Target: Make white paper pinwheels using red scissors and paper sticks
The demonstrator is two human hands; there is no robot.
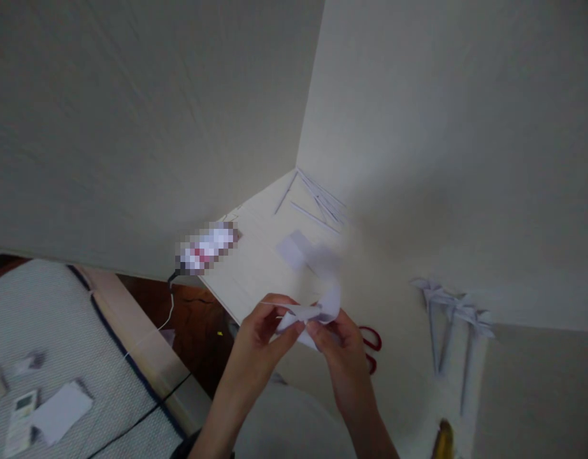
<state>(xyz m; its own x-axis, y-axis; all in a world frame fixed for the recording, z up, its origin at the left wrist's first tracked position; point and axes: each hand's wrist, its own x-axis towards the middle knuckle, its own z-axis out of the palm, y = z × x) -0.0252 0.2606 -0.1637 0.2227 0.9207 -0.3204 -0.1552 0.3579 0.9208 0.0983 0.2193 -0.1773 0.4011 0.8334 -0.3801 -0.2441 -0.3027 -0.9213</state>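
My left hand (262, 335) and my right hand (344, 350) meet above the near part of the white table. Between them they pinch a piece of folded white paper (330, 305), thumbs side by side at its middle and one flap curling up at the right. My fingers cover part of its folds. Red-handled scissors (371, 335) lie just right of my right hand, partly hidden by it. Beyond my hands, loose white paper pieces (296, 250) rest on the table. Several thin rolled paper sticks (315, 197) lie in the far corner.
Folded paper shapes on sticks (458, 309) lie at the right. A lit, pixelated device (207, 247) with a cable sits at the table's left edge. Walls (418, 127) close off the back. Lower left, a mat (83, 338) bears a remote control (22, 421) and paper sheets (63, 411).
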